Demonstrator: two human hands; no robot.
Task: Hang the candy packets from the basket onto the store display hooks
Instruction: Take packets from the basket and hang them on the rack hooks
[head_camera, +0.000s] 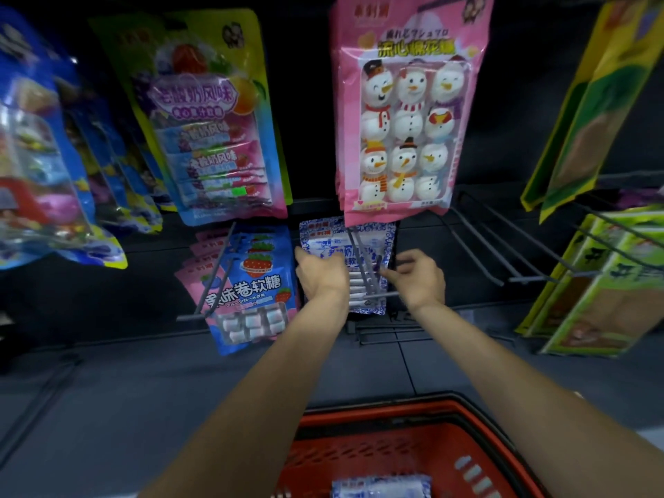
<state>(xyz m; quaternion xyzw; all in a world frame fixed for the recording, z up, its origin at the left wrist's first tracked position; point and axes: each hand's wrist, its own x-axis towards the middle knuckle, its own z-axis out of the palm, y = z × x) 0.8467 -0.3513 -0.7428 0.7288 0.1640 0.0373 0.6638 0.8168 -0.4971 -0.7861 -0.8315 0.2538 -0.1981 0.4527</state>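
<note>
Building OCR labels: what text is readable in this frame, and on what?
"老酸奶风味": green-edged packet.
"卷软糖": blue strawberry packet; first characters unclear.
Title blurred: pink snowman packet.
Partly hidden, unreadable: blue-white packet.
Brand marks, small print: too blurred.

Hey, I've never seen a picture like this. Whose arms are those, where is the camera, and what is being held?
There is no machine here. These are a person's two bare arms, filmed by one wide camera worn on the head, looking forward and down. The left hand grips a blue-white packet at a wire hook on a store display. The right hand reaches to the same hook; it is blurred, so its grip is unclear. Other packets hang around, such as the snowman packet above. Below the arms, a red basket holds a spare packet.
</note>
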